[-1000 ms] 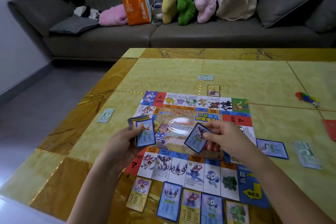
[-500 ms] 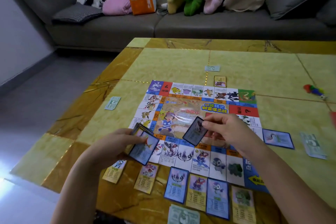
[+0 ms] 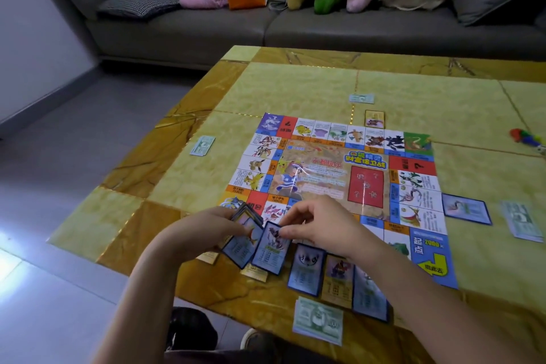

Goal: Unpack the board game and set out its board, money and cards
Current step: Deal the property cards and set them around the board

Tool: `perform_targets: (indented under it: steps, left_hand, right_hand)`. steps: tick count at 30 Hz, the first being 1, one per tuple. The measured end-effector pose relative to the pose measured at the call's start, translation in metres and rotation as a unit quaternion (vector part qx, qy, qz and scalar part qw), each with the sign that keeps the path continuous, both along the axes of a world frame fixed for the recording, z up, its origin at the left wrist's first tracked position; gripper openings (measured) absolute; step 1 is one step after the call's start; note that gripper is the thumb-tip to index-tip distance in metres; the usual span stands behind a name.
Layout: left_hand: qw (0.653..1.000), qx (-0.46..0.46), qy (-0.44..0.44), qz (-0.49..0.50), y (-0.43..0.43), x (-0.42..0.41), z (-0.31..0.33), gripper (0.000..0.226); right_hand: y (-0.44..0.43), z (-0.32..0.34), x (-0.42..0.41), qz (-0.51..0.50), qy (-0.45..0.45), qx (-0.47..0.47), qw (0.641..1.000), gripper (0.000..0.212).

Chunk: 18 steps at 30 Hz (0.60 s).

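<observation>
Where the table (image 3: 295,89) meets its near edge, a stack of green paper money (image 3: 319,319) lies flat. It sits just in front of a row of cards (image 3: 336,275) laid face up side by side between that edge and the board: a blue-framed one, a yellow one, and another blue one partly under the right forearm. Just left of this row, the right hand (image 3: 325,227) pinches a single blue-framed card (image 3: 270,250) by its top edge between thumb and curled fingers. The card is tilted and overlaps a yellow one beneath it; whether it rests on the table I cannot tell. Beside it the left hand (image 3: 204,235) grips a deck of cards (image 3: 248,217), fingers wrapped round it, with the top card slid forward. Beyond the hands the board (image 3: 339,183) lies open and flat in the middle of the table, part of its near side hidden by them. A lone blue card (image 3: 466,210) lies just off the board's right side, and a second money stack (image 3: 521,223) lies further toward the table's right edge. A lone note (image 3: 202,145) sits near the left edge, a far yellow card (image 3: 374,119) touches the board's far side, and a far note (image 3: 361,98) lies beyond it. Small coloured objects (image 3: 529,139) lie at the right edge.
</observation>
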<state>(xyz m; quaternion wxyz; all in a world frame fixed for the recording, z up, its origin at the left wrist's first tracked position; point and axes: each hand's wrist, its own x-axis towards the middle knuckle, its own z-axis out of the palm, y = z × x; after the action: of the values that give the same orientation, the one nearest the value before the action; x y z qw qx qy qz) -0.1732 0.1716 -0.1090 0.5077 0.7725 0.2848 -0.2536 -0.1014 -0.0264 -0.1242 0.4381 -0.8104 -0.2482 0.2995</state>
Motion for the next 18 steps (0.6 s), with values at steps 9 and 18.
perform_targets:
  steps: [9, 18]
  left_hand:
    - [0.999, 0.036, -0.008, -0.004, 0.001, -0.004, 0.005, 0.019]
    - [0.999, 0.026, -0.019, -0.016, 0.000, -0.007, 0.007, 0.016]
  right_hand:
    - [0.004, -0.006, -0.009, -0.015, -0.025, -0.055, 0.998, 0.013]
    - [0.004, -0.014, -0.020, -0.055, -0.094, -0.068, 0.992, 0.016]
